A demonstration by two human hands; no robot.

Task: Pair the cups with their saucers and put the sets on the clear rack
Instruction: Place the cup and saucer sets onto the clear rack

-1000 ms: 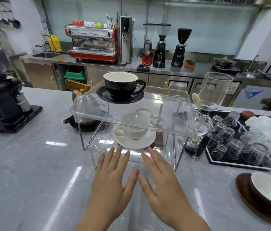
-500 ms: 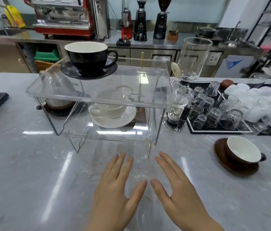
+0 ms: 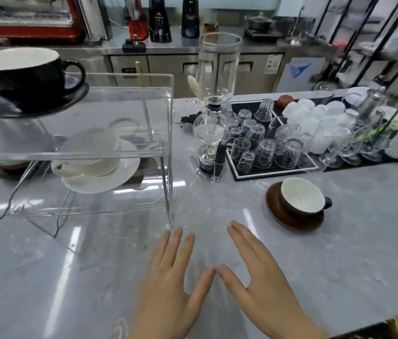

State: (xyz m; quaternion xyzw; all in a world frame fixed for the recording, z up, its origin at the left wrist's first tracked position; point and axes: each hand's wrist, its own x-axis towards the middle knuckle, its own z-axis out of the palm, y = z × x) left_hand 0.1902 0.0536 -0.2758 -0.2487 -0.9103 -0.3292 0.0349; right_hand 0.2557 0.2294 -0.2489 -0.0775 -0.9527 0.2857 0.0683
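Now both hands, left (image 3: pixel 171 287) and right (image 3: pixel 264 280), lie flat and empty, the brown cup (image 3: pixel 301 197) on its saucer (image 3: pixel 288 217) just beyond the right fingertips, and a hurried one-handed lift toward the rack (image 3: pixel 129 152) could tip the cup off.

Tabletop (image 3: pixel 339 265): grey marble-pattern surface, glossy, streaked with white reflections of overhead light.

Back counter (image 3: pixel 193 48): stainless steel, running the width of the room, with steel cabinet fronts (image 3: pixel 168 69) beneath.

On it: red espresso machine (image 3: pixel 21 25) far left; three grinders, one red (image 3: pixel 135 23), two black (image 3: pixel 160 20); a dark pot (image 3: pixel 260 23) to the right; a tap (image 3: pixel 297 23) just beyond.

Rear wall (image 3: pixel 242 6): pale, glazed-looking panel.

Right side: black metal shelving frame (image 3: pixel 344 45), contents blurred.
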